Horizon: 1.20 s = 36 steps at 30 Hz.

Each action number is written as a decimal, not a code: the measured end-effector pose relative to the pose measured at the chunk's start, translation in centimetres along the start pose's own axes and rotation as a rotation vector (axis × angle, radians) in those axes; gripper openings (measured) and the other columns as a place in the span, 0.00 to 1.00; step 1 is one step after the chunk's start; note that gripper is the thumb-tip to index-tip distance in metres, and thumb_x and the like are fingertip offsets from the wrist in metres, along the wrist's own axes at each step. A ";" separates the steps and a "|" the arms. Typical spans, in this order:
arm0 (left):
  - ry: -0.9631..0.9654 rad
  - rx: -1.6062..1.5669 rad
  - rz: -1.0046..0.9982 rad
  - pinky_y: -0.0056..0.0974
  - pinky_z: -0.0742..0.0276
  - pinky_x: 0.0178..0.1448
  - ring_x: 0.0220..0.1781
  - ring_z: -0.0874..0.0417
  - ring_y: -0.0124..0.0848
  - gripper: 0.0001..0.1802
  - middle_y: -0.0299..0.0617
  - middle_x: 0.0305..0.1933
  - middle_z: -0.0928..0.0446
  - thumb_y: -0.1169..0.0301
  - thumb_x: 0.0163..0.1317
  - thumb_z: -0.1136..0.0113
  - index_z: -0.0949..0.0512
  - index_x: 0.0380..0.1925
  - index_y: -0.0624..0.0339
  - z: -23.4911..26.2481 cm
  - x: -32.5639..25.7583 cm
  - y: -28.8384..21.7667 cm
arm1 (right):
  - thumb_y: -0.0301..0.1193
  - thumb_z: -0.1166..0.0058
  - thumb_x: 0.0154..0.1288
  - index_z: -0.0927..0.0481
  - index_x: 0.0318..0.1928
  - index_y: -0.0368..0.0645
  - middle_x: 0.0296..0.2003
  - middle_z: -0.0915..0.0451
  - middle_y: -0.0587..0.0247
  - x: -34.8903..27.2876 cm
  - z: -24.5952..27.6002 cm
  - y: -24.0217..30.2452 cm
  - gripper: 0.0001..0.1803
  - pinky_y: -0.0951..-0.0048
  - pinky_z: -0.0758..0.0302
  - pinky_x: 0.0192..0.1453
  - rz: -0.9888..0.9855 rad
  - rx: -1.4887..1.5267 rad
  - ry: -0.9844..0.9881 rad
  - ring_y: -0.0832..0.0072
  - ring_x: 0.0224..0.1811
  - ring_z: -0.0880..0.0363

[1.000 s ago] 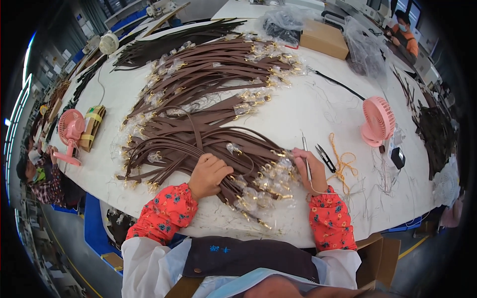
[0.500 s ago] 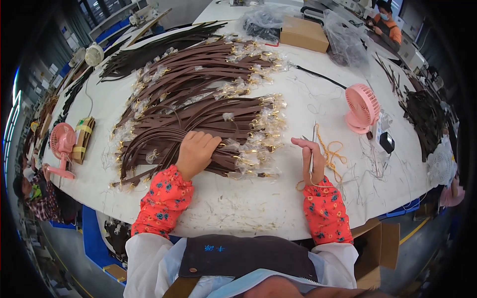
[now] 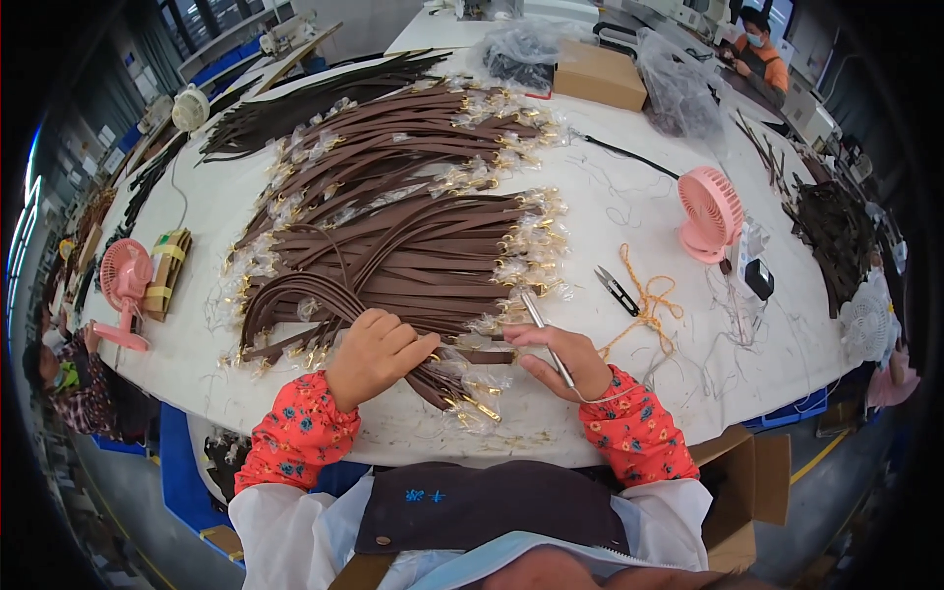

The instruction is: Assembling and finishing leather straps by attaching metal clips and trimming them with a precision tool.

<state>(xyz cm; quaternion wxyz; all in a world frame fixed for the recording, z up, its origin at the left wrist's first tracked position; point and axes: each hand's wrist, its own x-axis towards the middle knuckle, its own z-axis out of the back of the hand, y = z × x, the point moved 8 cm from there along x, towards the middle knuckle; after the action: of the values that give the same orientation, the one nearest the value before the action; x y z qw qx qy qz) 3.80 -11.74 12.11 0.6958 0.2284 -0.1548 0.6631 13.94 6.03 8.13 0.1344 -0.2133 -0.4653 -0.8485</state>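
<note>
My left hand (image 3: 378, 352) is closed around a bundle of narrow brown straps (image 3: 295, 292). The bundle's ends, gold clasps in clear plastic wrap (image 3: 474, 401), hang out toward the table's near edge. A slim silver pen-shaped tool (image 3: 551, 344) lies in my right hand (image 3: 570, 364), slanting between thumb and fingers, with a thin cord at the wrist. My right fingers reach left, beside the end of a single strap. Beyond both hands, many more brown straps (image 3: 423, 258) lie in layered rows. Black-handled thread snips (image 3: 617, 290) rest near a tangled orange cord (image 3: 651, 307).
Pink fans stand at right (image 3: 710, 211) and left (image 3: 125, 285). A cardboard box (image 3: 600, 74) and plastic bag (image 3: 677, 84) sit at the back. Dark straps (image 3: 315, 103) lie far left. Other people (image 3: 759, 54) are at far right and left.
My left hand has drawn the strap bundle nearer, swinging its clasp ends toward me. My right hand has moved left and nearer with the silver tool, uncovering the thread snips.
</note>
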 end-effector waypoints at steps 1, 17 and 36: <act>-0.005 -0.002 0.000 0.37 0.31 0.41 0.31 0.29 0.32 0.18 0.33 0.26 0.33 0.72 0.47 0.42 0.21 0.43 0.56 0.1 -0.1 -0.2 | 0.24 0.42 0.64 0.26 0.51 0.43 0.52 0.19 0.53 -0.4 -0.6 -0.6 0.15 0.64 0.23 0.55 -0.061 0.028 0.036 0.57 0.54 0.20; -0.159 -0.157 0.091 0.37 0.32 0.39 0.32 0.27 0.32 0.20 0.32 0.28 0.28 0.74 0.47 0.41 0.19 0.43 0.53 0.9 -0.7 -0.6 | 0.23 0.44 0.68 0.29 0.44 0.40 0.42 0.17 0.57 -2.9 -3.9 -0.8 0.08 0.73 0.22 0.46 -0.253 0.246 0.058 0.71 0.40 0.17; 0.150 -0.145 0.115 0.37 0.31 0.41 0.36 0.22 0.32 0.06 0.36 0.29 0.26 0.71 0.55 0.46 0.26 0.33 0.56 -6.7 1.2 -3.6 | 0.27 0.43 0.67 0.24 0.43 0.39 0.37 0.18 0.49 -0.9 -2.9 -0.3 0.07 0.67 0.22 0.39 -0.434 -0.022 -0.125 0.60 0.38 0.16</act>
<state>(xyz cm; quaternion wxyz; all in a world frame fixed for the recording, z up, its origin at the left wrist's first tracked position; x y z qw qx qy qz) 6.86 -7.33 6.66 0.6809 0.1179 -0.1627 0.7043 13.90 3.78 6.07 -0.0825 -0.1617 -0.4983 -0.8478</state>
